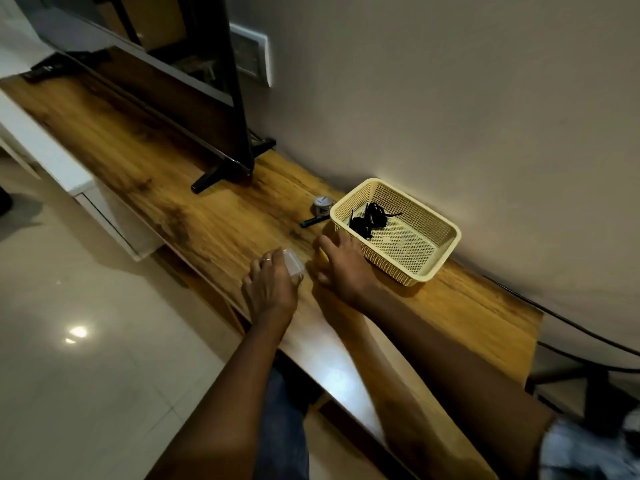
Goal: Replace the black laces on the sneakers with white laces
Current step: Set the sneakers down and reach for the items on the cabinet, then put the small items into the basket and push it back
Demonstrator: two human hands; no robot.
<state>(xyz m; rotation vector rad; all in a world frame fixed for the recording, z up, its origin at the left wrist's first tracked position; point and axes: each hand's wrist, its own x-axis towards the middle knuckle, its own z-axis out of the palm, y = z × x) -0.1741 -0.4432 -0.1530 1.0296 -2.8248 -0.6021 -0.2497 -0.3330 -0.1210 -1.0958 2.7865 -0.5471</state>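
1. No writing here is legible to me: the small round tin (322, 204) just left of the basket (437, 260) carries a label too blurred to read, and the dark pen-like stick (313, 221) near it shows no readable marks.
2. The wooden shelf (194, 209) runs along the wall; its near edge falls to the tiled floor (79, 341). Bare wood lies between the TV foot (221, 173) on the far left and my hands.
3. The basket sits against the wall on the right, with the black laces (369, 218) bundled in its far-left corner.
4. My left hand (272, 287) is curled round a small clear plastic box (293, 264), held above the shelf's near edge.
5. My right hand (341, 263) lies with fingers loosely spread, fingertips touching the basket's near-left rim. Whether it grips the rim I cannot tell.
6. The two hands are close together but apart.
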